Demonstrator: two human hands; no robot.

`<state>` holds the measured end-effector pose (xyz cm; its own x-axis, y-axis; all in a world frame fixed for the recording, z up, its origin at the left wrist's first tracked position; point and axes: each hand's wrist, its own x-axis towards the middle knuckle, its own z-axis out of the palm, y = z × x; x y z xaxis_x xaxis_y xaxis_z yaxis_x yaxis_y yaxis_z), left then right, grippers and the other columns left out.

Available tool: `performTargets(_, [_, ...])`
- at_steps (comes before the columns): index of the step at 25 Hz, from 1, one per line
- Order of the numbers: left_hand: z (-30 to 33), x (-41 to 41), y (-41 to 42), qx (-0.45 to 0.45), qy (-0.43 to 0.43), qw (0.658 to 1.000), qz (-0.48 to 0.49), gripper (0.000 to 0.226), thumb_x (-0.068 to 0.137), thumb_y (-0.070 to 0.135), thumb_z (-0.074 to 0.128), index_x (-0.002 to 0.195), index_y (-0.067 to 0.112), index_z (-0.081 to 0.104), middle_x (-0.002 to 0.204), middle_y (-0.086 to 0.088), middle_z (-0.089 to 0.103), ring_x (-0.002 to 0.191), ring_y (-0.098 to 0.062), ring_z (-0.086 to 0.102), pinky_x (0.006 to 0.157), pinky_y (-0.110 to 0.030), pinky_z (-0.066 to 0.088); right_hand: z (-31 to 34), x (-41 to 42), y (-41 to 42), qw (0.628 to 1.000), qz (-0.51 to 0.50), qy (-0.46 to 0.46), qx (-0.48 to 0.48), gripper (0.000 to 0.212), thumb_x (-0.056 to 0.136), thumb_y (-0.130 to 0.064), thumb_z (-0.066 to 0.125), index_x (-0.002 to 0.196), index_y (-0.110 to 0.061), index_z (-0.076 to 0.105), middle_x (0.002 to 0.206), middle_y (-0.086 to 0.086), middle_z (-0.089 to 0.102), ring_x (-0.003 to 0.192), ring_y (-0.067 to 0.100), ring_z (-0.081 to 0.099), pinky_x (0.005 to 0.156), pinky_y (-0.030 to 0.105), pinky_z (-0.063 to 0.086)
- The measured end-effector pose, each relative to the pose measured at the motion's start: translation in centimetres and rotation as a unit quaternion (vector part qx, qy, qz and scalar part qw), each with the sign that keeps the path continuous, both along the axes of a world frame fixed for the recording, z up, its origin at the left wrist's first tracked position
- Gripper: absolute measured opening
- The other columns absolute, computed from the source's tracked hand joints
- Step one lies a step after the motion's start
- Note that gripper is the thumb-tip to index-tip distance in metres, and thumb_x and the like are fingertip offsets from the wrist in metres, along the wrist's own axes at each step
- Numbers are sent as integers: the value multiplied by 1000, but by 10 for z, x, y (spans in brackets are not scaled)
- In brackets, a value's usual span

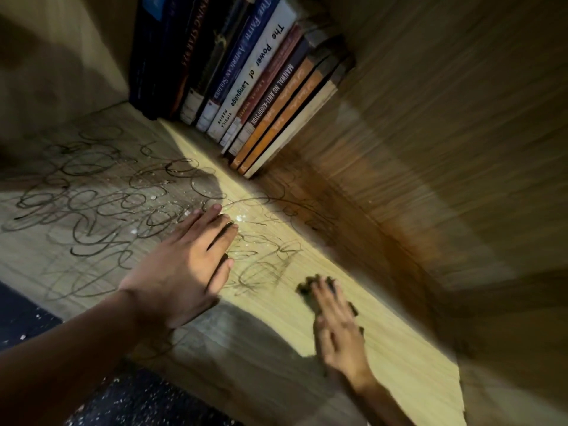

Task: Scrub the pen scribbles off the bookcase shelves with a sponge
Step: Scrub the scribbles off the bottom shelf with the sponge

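Wood shelf (353,305): scribbles (92,204) mostly unscrubbed
Left hand (184,272): laid flat, fingers straight — bracing, judged
Right hand (335,321): sponge (305,290) pressed under fingers — blurred

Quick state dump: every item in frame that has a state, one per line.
left hand: flat, fingers straight, resting on the shelf
right hand: blurred, fingers pressing on the sponge
sponge: dark, on the shelf under the right fingers
shelf: scribbled on, pale crumbs scattered near the left fingertips
scribbles: not yet removed, dense left of the hands
books: standing in a row at the back, leaning
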<state>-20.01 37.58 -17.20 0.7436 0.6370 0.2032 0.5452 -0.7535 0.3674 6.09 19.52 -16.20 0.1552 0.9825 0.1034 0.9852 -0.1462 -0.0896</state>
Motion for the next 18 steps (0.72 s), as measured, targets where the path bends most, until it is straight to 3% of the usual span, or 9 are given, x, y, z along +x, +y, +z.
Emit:
performTargets(3, [0, 2, 0, -8, -11, 1000, 13, 70, 93, 52, 4, 154, 17, 6, 161, -6, 3, 147, -16, -17, 115, -29, -17, 3, 14, 51, 965, -255, 59, 2, 60, 92, -49, 14, 149, -32, 22, 157, -5, 22, 148, 20, 11, 120, 39, 11])
performTargets(4, [-1, 2, 0, -17, -13, 1000, 13, 70, 91, 54, 2, 153, 21, -1, 160, -2, -6, 145, -13, -23, 114, -28, -20, 3, 0, 67, 961, -273, 49, -4, 65, 91, -50, 13, 151, -28, 24, 158, -4, 22, 148, 20, 10, 121, 38, 9])
performTargets(6, [-6, 0, 1, -34, -4, 999, 13, 69, 90, 56, 2, 151, 25, -7, 159, 1, -13, 143, -10, -27, 116, -28, -18, 2, -44, 72, 981, -190, 47, -1, 64, 93, -51, 15, 151, -26, 24, 158, -8, 17, 148, 16, 4, 121, 33, 2])
performTargets(8, [-4, -1, 3, 4, -13, 1000, 14, 67, 93, 51, 13, 152, 21, 8, 161, -6, 8, 149, -18, -10, 118, -31, -8, 3, -73, 39, 998, -27, 59, -20, 55, 98, -48, 19, 151, -32, 21, 159, -14, 12, 148, 8, -3, 119, 26, -4])
performTargets(11, [2, 8, -2, 74, -6, 996, -40, 59, 89, 36, 34, 136, 6, 51, 134, -18, 57, 131, -33, 48, 117, -40, 10, 8, -44, -14, 994, 70, 76, -32, 47, 101, -43, 27, 147, -35, 32, 156, -16, 24, 148, 10, 9, 119, 23, 6])
performTargets(13, [2, 13, 1, 65, -19, 997, -41, 56, 88, 35, 36, 134, 8, 54, 123, -13, 65, 115, -29, 61, 114, -38, 28, 11, 4, -9, 994, -16, 108, -9, 49, 98, -51, 27, 144, -36, 38, 154, -17, 28, 147, 12, 16, 117, 21, 12])
performTargets(14, [1, 14, 4, 32, -37, 999, -21, 56, 90, 37, 35, 136, 11, 50, 121, -10, 65, 111, -25, 63, 106, -36, 39, 8, 28, -1, 989, -95, 116, 1, 54, 94, -59, 24, 141, -36, 40, 153, -16, 31, 146, 15, 20, 117, 23, 15])
performTargets(16, [-2, 16, 10, -19, -83, 996, 17, 55, 93, 40, 32, 138, 12, 47, 120, -8, 62, 106, -21, 59, 90, -34, 48, -1, 72, 23, 969, -212, 128, 0, 68, 89, -66, 18, 142, -30, 41, 151, -2, 39, 143, 25, 28, 115, 38, 25])
performTargets(18, [-4, 18, 13, -19, -80, 996, 17, 54, 94, 41, 29, 135, 11, 49, 119, -8, 60, 105, -22, 56, 89, -38, 49, -8, 98, 59, 958, -268, 101, -26, 58, 95, -50, 23, 149, -30, 25, 157, 2, 25, 146, 27, 19, 115, 47, 22])
